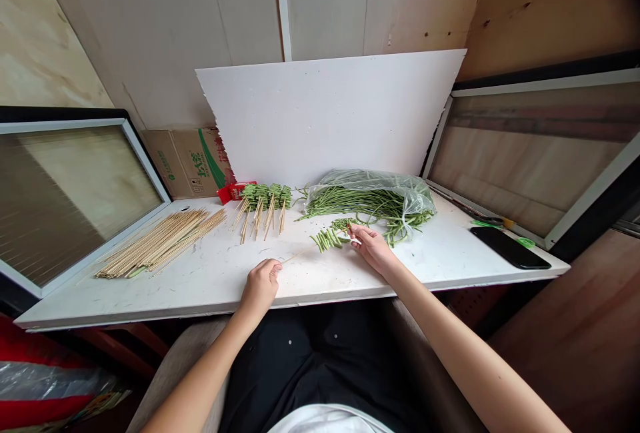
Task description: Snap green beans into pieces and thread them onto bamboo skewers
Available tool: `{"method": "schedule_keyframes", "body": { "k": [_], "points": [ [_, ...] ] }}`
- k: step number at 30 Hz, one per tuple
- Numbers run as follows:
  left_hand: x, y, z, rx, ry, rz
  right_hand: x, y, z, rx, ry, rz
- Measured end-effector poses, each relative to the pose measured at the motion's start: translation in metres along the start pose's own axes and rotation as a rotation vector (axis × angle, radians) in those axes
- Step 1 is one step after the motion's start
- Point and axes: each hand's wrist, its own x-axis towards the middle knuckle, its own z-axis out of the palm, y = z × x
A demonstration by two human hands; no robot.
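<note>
Smooth, slender bamboo skewer with short, cylindrical green bean pieces; crumpled, translucent bag behind. The skewer's far end is hard to make out. The left hand, closed, pinches its near end; the right hand is curled, its hold indeterminable. Pieces: left hand's two o'clock, right hand's nine.

Glossy plastic bag — matt sticks, probably wooden
</note>
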Motion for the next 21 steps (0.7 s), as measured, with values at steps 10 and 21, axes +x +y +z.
{"method": "schedule_keyframes", "body": {
  "k": [10, 21],
  "points": [
    [-0.0003, 0.0013, -0.0006, 0.024, -0.003, 0.016, 0.0010, 0.0030, -0.0008, -0.021, 0.054, 0.008],
    [-0.0012, 0.0016, -0.0006, 0.041, -0.014, 0.015, -0.0002, 0.0003, 0.0025, -0.090, 0.115, -0.025]
  ]
}}
